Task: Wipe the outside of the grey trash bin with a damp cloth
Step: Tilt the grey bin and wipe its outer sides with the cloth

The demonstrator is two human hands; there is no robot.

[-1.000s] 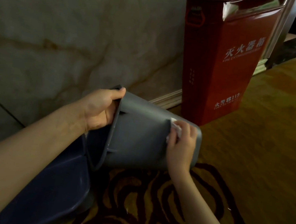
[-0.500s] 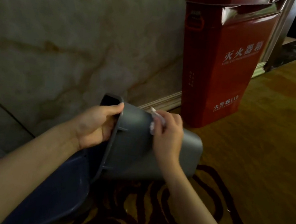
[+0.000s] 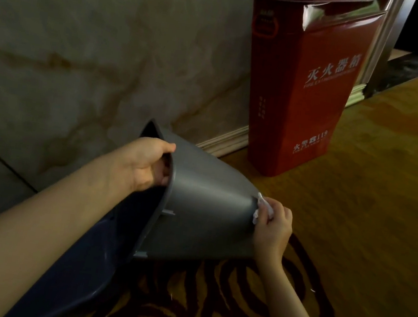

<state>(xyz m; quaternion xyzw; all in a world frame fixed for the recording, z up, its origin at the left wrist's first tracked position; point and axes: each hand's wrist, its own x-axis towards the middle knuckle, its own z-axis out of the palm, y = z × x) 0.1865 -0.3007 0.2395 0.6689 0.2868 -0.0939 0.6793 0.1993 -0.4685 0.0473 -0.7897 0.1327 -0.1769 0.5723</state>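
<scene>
Left hand [image 3: 145,166] clamps the grey trash bin [image 3: 203,211] by its rim — light, stiff, slick plastic — while my right hand [image 3: 272,225] pinches the damp cloth [image 3: 260,207] at its base.

A single head-worn wide-angle view is aimed forward and down, close over the patterned brown carpet [image 3: 352,230] beside the marbled beige wall [image 3: 84,48].

L hand [image 3: 145,166] clenched, R hand [image 3: 272,225] fisted.

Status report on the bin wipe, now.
Left hand gripping bin rim, bin tipped on its side. Right hand pressing white cloth near bin's base. Red box stands behind, clear of the work.
</scene>
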